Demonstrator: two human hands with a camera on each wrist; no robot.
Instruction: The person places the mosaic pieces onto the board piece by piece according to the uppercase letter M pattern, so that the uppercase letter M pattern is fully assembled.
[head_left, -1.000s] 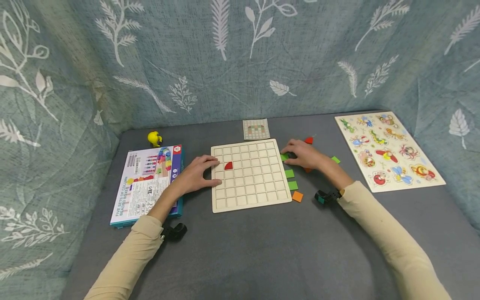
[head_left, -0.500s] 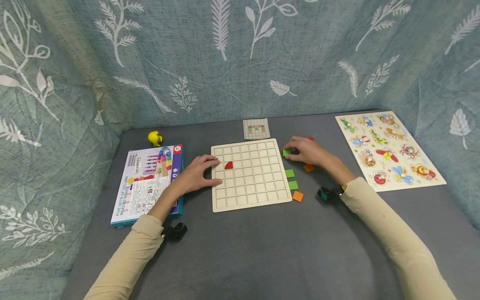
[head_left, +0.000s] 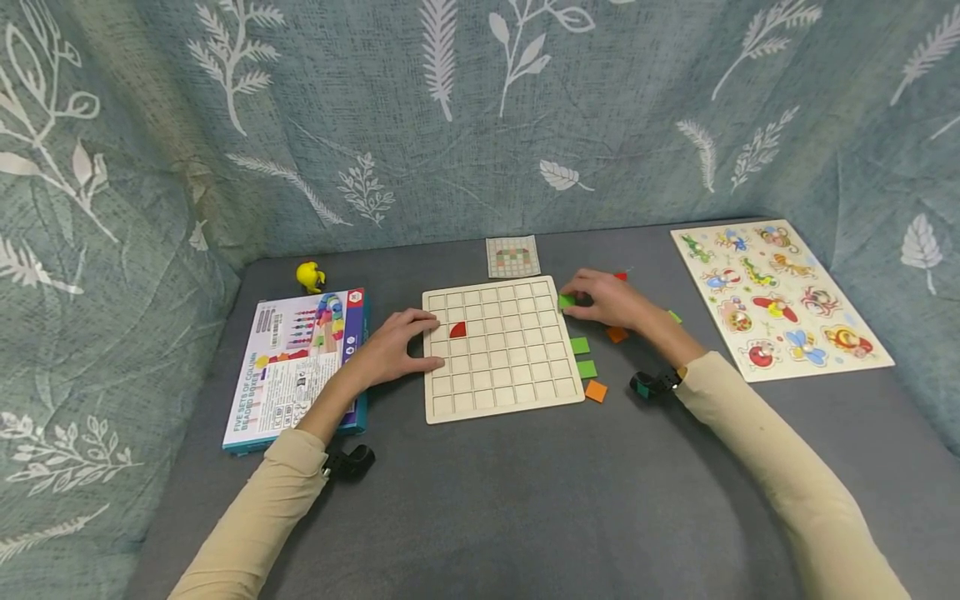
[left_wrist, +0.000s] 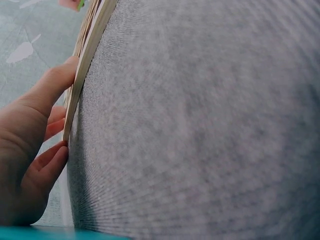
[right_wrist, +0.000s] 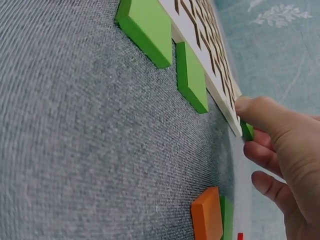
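Observation:
A wooden grid board [head_left: 501,362] lies mid-table, a red quarter-circle tile [head_left: 458,330] in one of its cells. My left hand [head_left: 392,346] rests at the board's left edge, thumb and fingers spread apart along it; the left wrist view shows thumb and fingertips against the edge. At the board's upper right edge, my right hand [head_left: 606,300] pinches a green square tile [head_left: 567,303] between thumb and fingers. In the right wrist view the fingers partly hide that tile [right_wrist: 246,130]. Two green square tiles [head_left: 581,346] lie along the board's right side, with an orange square tile [head_left: 596,391] below them.
A small pattern card [head_left: 513,257] lies behind the board. To the left are a boxed bead set [head_left: 296,367] and a yellow toy [head_left: 309,276]. An insect picture board [head_left: 780,300] lies at right. More orange, green and red tiles sit partly hidden by the right hand.
My right hand has lifted slightly away from the board with the green tile, then come back left to the board's upper right edge. My left hand has stayed put.

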